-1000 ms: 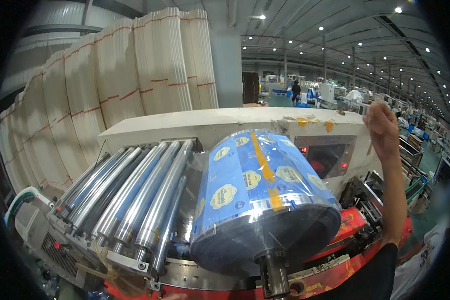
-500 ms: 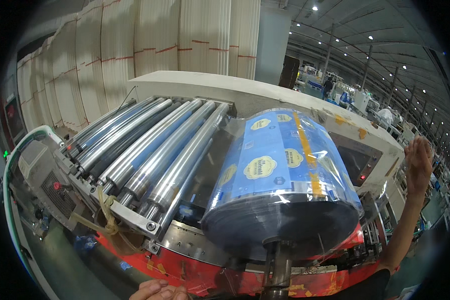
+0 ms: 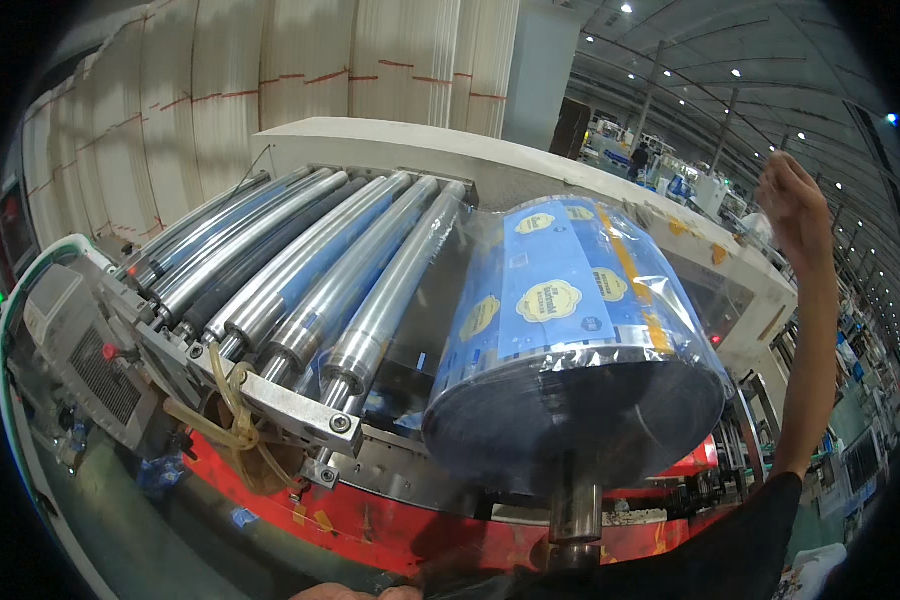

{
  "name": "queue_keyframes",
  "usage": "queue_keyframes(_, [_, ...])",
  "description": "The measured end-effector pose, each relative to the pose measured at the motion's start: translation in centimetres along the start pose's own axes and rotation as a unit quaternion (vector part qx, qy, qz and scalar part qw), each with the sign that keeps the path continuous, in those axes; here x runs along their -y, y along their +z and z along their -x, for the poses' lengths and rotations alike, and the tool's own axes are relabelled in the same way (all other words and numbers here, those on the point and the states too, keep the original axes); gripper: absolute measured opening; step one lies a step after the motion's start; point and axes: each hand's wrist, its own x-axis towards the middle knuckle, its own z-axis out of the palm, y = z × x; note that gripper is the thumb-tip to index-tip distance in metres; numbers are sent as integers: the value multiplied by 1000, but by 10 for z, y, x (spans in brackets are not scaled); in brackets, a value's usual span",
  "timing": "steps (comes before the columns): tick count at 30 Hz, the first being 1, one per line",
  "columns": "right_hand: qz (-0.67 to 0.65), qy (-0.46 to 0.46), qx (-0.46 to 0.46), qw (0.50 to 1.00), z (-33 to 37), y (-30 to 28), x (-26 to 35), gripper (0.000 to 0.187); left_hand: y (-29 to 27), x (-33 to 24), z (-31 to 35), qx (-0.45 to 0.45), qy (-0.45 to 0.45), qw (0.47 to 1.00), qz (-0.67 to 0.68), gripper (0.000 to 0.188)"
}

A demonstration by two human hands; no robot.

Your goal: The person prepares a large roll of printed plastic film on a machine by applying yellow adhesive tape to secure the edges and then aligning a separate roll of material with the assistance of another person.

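Observation:
A big roll of blue printed plastic film [image 3: 555, 290], with cream label shapes and a yellow-orange tape strip along it, sits on a metal shaft [image 3: 576, 505] in front of me. My right hand [image 3: 796, 212] is raised high on the right, beyond the roll and apart from it. Its fingers are bent and close together; whatever they may hold does not show. Only the top of my left hand [image 3: 355, 593] appears at the bottom edge, below the machine's red base [image 3: 420, 530]. Those fingers look curled, and the picture's edge cuts off anything in them.
Several shiny metal rollers [image 3: 375, 320] lie left of the roll, with film running among them. A knotted tan hose [image 3: 242, 430] hangs at their near end. Behind runs the pale machine housing [image 3: 370, 135]; tall cream stacked sheets [image 3: 300, 70] stand beyond. A grey vented unit [image 3: 95, 355] is left.
My right hand has moved up and somewhat left. My left hand has dropped lower, mostly out of the picture. The view has shifted, so the roll sits slightly farther right.

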Motion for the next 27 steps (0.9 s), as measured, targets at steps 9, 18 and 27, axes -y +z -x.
queue_keyframes(9, [143, 34, 132, 980, -100, 70, -17, 26, 17, 4, -21, -64, 19, 997, -35, 9])
queue_keyframes(18, [295, 59, 148, 942, -176, 177, -63, 27, 22, -13, -77, 129, -31, 989, -61, 14])
queue_keyframes(27, [388, 87, 225, 889, -219, 194, -131, 28, 57, -18, -91, 115, -105, 988, -19, 17])
